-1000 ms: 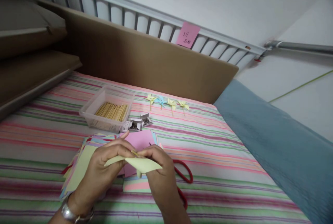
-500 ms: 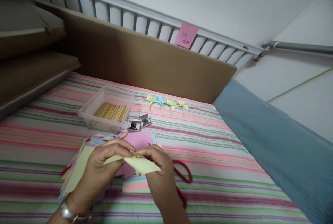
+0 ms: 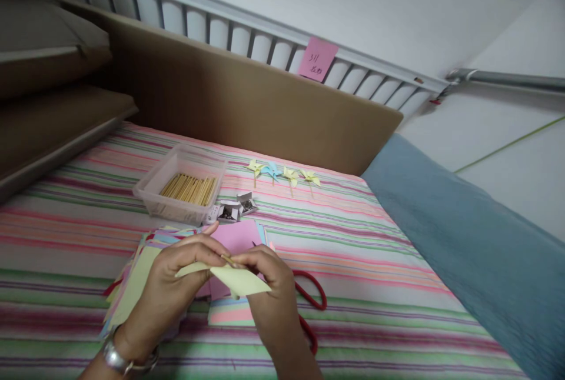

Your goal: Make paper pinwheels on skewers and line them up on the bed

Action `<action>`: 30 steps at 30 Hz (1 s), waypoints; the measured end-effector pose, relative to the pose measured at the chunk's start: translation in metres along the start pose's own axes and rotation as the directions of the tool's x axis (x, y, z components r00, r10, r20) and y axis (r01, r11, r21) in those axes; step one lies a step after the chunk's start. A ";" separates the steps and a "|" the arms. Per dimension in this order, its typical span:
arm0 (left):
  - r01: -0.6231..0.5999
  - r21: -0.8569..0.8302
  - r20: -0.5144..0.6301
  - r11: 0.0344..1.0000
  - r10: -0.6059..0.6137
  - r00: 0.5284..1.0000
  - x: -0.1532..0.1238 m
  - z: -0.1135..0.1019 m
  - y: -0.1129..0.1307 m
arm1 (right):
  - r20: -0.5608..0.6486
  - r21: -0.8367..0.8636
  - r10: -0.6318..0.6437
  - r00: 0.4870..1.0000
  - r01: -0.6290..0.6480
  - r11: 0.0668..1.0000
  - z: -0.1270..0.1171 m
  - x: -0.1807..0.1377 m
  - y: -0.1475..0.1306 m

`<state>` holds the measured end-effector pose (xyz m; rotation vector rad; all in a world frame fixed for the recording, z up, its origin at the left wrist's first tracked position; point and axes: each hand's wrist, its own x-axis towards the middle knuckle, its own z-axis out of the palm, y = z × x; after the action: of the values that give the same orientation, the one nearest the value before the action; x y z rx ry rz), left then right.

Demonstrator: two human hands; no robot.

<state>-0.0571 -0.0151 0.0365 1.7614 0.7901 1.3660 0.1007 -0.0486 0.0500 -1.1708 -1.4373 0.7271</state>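
Both hands meet low in the middle of the view over a pale yellow folded paper (image 3: 241, 279). My left hand (image 3: 170, 292) pinches its left part, fingers closed, a watch on the wrist. My right hand (image 3: 269, 286) pinches the paper's centre together with a thin wooden stick (image 3: 228, 260). Under the hands lies a spread of coloured paper squares (image 3: 136, 277) with a pink sheet (image 3: 238, 236) on top. Red-handled scissors (image 3: 315, 297) lie just right of my right hand.
A clear plastic tray (image 3: 152, 186) of wooden sticks stands further back, with two small open boxes (image 3: 236, 208) of pins beside it. Several finished paper pinwheels (image 3: 285, 175) lie in a row on the striped sheet. A brown board (image 3: 247, 103) and a railing back the bed; blue cloth (image 3: 463, 239) lies right.
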 end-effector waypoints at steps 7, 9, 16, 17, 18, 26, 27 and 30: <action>0.023 0.010 -0.001 1.000 -0.023 1.000 0.000 0.000 0.000 | -0.003 0.002 0.009 1.000 -0.009 1.000 0.001 -0.001 0.002; 0.016 0.006 -0.003 1.000 -0.016 1.000 0.000 0.000 -0.001 | -0.003 -0.009 0.010 1.000 -0.010 1.000 0.002 -0.001 0.002; 0.014 -0.004 -0.002 1.000 -0.014 1.000 0.000 -0.001 -0.002 | -0.009 -0.007 0.000 1.000 0.000 1.000 0.002 -0.001 0.004; 0.016 -0.006 0.001 1.000 -0.016 1.000 0.000 -0.001 -0.002 | -0.009 -0.003 0.001 1.000 -0.001 1.000 0.002 -0.001 0.004; 0.017 -0.010 0.004 1.000 -0.017 1.000 0.000 0.000 -0.003 | -0.008 0.001 0.002 1.000 -0.002 1.000 0.002 -0.001 0.004; 0.040 -0.021 -0.011 0.999 -0.040 0.999 -0.001 -0.003 -0.010 | -0.034 0.070 0.061 0.998 -0.058 0.996 0.006 -0.002 0.004; 0.043 -0.014 -0.010 0.999 -0.043 0.999 0.001 -0.004 -0.011 | -0.032 0.079 0.067 0.997 -0.064 0.995 0.007 -0.002 0.004; 0.054 0.003 0.007 0.999 -0.054 0.998 0.005 -0.007 -0.012 | -0.023 0.055 0.049 0.999 -0.048 0.997 0.007 -0.001 0.002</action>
<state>-0.0629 -0.0039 0.0296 1.7337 0.8312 1.3231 0.0946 -0.0477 0.0462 -1.1721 -1.3646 0.7784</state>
